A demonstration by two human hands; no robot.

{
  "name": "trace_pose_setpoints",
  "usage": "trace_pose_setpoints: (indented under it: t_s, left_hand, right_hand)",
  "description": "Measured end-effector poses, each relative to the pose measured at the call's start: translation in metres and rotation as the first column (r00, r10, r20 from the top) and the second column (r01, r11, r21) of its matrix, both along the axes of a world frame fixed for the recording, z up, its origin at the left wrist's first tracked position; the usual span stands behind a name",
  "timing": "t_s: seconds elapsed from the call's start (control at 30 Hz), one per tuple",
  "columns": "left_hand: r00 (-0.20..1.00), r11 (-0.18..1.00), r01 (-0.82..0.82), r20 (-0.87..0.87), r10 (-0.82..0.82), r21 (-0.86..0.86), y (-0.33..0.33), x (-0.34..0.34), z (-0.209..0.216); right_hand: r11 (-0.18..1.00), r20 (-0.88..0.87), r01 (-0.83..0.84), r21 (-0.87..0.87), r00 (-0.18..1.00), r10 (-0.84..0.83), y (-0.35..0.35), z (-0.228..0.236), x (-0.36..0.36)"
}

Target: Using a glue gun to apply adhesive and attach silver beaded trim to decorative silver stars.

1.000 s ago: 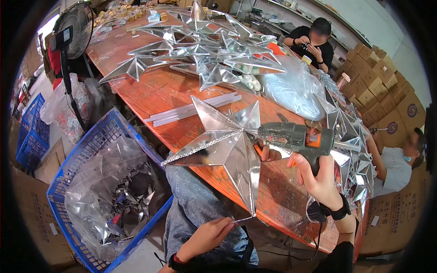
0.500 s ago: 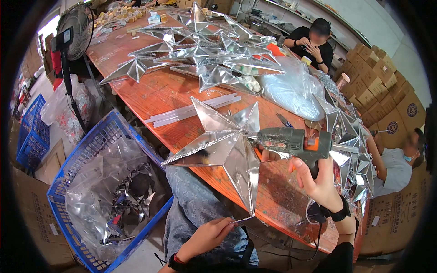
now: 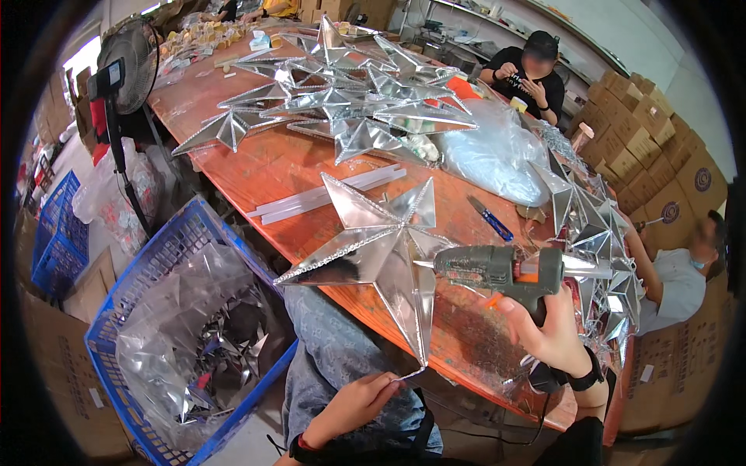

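A silver foil five-pointed star (image 3: 373, 256) rests at the table's near edge, with beaded trim along its ridges. At its lowest point, my left hand (image 3: 356, 404) pinches the loose end of a thin beaded trim strip (image 3: 412, 374). My right hand (image 3: 548, 330) is wrapped round the grip of a dark green hot glue gun (image 3: 482, 266). The nozzle points left, beside the right edge of the star's lower point; whether it touches cannot be told. Clear glue sticks (image 3: 326, 194) lie just beyond the star, and a blue-handled knife (image 3: 491, 219) lies beyond the gun.
Finished silver stars (image 3: 334, 93) are heaped on the red wooden table (image 3: 225, 175), with more stars (image 3: 590, 225) at right. A plastic bag (image 3: 497, 151) lies between them. At my left stand a blue crate (image 3: 109, 373) and a fan (image 3: 128, 66). Two co-workers sit across and right.
The glue gun's nozzle has moved down and left, from near the star's centre to its lower point. The star has shifted slightly left. My left hand keeps its pinch.
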State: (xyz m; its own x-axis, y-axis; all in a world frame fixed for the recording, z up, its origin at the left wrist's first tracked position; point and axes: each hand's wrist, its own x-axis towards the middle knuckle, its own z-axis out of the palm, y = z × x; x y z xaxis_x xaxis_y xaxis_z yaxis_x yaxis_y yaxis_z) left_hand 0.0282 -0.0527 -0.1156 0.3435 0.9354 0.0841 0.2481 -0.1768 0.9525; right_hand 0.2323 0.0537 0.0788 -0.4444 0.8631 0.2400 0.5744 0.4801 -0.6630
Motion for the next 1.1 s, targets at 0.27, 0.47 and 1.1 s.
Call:
trace_pose_setpoints:
  t_s: [0.27,0.47,1.1]
  left_hand:
    - [0.997,0.995,-0.003,0.071,0.01,-0.1,-0.004,0.002,0.011]
    - [0.979,0.97,0.081,0.202,-0.034,-0.228,-0.003,0.009,0.03]
    - [0.91,0.903,0.169,0.414,0.011,-0.395,-0.007,0.024,0.09]
  right_hand:
    - [0.894,0.014,0.435,0.109,0.898,-0.439,-0.003,0.006,0.044]
    - [0.829,0.015,0.505,0.239,0.852,-0.523,0.054,-0.032,0.118]
    - [0.96,-0.03,0.279,-0.001,0.96,-0.279,-0.027,0.014,0.07]
